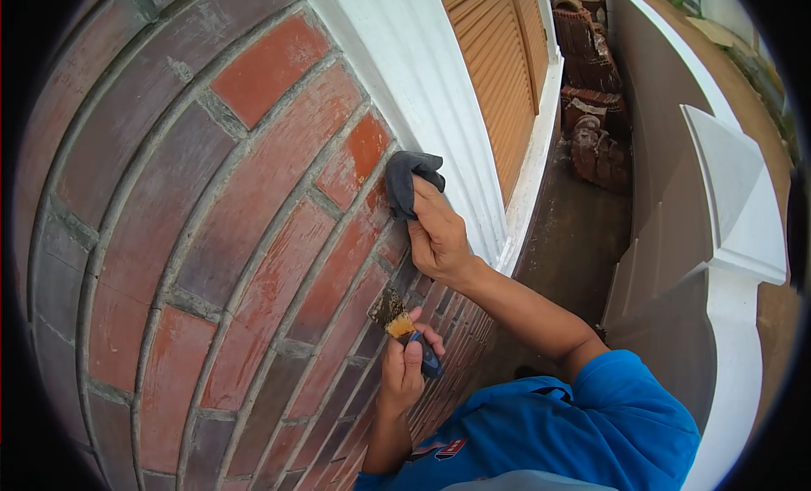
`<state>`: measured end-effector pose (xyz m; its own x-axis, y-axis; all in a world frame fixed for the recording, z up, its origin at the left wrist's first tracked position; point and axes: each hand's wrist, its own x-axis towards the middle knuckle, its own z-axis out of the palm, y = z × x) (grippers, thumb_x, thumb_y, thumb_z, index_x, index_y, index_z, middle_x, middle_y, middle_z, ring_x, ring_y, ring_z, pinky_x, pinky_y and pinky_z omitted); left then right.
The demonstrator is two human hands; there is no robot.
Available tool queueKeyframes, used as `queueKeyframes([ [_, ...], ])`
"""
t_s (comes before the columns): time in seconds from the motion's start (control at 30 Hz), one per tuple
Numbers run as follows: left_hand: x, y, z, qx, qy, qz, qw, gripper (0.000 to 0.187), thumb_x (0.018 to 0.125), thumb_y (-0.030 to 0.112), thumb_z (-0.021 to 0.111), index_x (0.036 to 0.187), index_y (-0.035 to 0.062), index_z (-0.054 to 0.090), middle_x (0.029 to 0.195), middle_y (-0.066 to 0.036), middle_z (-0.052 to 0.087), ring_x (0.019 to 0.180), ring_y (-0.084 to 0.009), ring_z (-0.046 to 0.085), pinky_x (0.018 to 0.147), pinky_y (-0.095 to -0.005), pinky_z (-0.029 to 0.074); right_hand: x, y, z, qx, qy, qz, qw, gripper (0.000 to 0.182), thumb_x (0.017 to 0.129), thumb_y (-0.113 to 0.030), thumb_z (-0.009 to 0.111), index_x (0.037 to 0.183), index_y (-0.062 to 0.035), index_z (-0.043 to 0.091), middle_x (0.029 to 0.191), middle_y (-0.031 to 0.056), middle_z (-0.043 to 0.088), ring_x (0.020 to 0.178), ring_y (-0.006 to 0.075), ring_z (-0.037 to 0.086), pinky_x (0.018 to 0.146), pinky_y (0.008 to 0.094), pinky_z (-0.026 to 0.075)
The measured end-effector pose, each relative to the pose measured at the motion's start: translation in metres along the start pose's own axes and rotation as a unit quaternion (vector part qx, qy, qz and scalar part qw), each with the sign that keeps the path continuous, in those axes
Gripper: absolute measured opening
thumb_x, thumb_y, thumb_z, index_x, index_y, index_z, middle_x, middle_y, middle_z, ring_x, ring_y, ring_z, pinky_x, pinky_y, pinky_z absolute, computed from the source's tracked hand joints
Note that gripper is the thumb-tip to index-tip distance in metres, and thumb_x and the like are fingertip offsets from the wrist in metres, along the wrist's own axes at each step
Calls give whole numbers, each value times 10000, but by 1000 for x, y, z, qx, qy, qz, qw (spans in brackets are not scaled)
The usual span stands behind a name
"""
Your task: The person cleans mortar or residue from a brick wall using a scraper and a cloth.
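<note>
A dark grey cloth (404, 185) is bunched in the fingers of my right hand (439, 242), pressed against the brick wall (270, 314) close to the white window frame (414, 77). Just above the cloth, one brick (365, 149) shows a brighter, shiny orange patch beside a pale smear. Lower down, my left hand (404, 368) grips a scraper (427, 356) by its blue and black handle. Its stained blade (389, 308) points up and overlaps the wall in this view, with a yellowish part below it.
Brown louvred shutters (494, 69) sit inside the white frame. A narrow passage (566, 254) runs alongside, with stacked roof tiles (596, 111) at its far end. A low boundary wall (667, 238) with a white-capped post (735, 195) stands at the right.
</note>
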<state>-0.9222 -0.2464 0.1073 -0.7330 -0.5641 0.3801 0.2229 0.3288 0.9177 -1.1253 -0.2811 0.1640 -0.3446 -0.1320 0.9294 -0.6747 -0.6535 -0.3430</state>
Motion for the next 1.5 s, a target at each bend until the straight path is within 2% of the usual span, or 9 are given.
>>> queueKeyframes([
  [0.13, 42, 52, 11, -103, 34, -6, 994, 575, 1013, 390, 391, 1365, -56, 302, 919, -136, 538, 627, -144, 581, 566, -259, 492, -28, -13, -19, 32, 12, 88, 995, 296, 858, 104, 450, 1132, 76, 558, 1128, 181, 579, 977, 231, 596, 866, 287, 448],
  [0.27, 73, 69, 20, -99, 37, 17, 994, 603, 1024, 366, 359, 1448, -9, 151, 910, -140, 541, 557, -132, 564, 458, -237, 468, -68, -32, -40, 149, -10, 211, 966, 345, 736, 52, 540, 1079, 83, 538, 962, 178, 591, 840, 242, 605, 763, 304, 481],
  [0.6, 70, 68, 26, -127, 126, 21, 984, 528, 1031, 340, 348, 1389, -29, 229, 897, -148, 540, 522, -129, 547, 441, -233, 454, -38, -43, -40, 35, -33, 68, 996, 447, 689, 94, 590, 1133, 111, 541, 1083, 246, 576, 935, 386, 600, 840, 393, 488],
  [0.83, 24, 59, 26, -57, 138, 58, 987, 462, 1018, 369, 370, 1165, -69, 341, 869, -179, 529, 494, -151, 541, 428, -260, 463, 62, -9, 27, -93, 31, -118, 988, 387, 733, 47, 637, 1119, 46, 609, 1145, 175, 598, 1066, 320, 588, 936, 438, 445],
  [1.13, -25, 50, 16, -42, 208, 22, 977, 480, 984, 400, 477, 1014, -78, 446, 829, -167, 569, 549, -168, 564, 472, -272, 464, 20, -14, 37, -24, -56, -147, 987, 381, 740, 13, 621, 1120, 35, 627, 1165, 193, 617, 1076, 333, 599, 954, 397, 438],
  [1.23, -52, 45, 6, -26, 227, 74, 971, 448, 1002, 370, 433, 1081, -66, 369, 821, -177, 537, 485, -186, 551, 412, -283, 472, 58, -6, 44, -70, 2, -139, 988, 484, 780, 78, 515, 1263, 105, 494, 1312, 307, 494, 1263, 480, 440, 1103, 530, 241],
  [1.3, -67, 47, 1, -17, 268, 96, 958, 450, 1001, 379, 430, 1054, -62, 360, 809, -177, 525, 481, -202, 551, 402, -305, 482, 68, -23, 60, -89, 33, -134, 986, 453, 793, 77, 499, 1245, 108, 509, 1316, 302, 494, 1263, 472, 446, 1108, 547, 224],
  [1.43, -80, 46, -1, 12, 343, 152, 927, 483, 1002, 412, 408, 1051, -60, 319, 788, -158, 480, 465, -219, 539, 388, -325, 497, 52, -109, 97, 133, -178, -245, 944, 377, 816, 6, 532, 1185, 3, 609, 1210, 227, 598, 1240, 369, 517, 1113, 564, 229],
  [1.5, -82, 44, -3, 39, 369, 194, 908, 489, 1003, 423, 396, 1062, -53, 303, 793, -152, 470, 459, -226, 533, 383, -322, 496, 49, -110, 105, 123, -159, -249, 947, 363, 826, -35, 533, 1178, -28, 623, 1186, 194, 619, 1227, 330, 535, 1131, 568, 190],
])
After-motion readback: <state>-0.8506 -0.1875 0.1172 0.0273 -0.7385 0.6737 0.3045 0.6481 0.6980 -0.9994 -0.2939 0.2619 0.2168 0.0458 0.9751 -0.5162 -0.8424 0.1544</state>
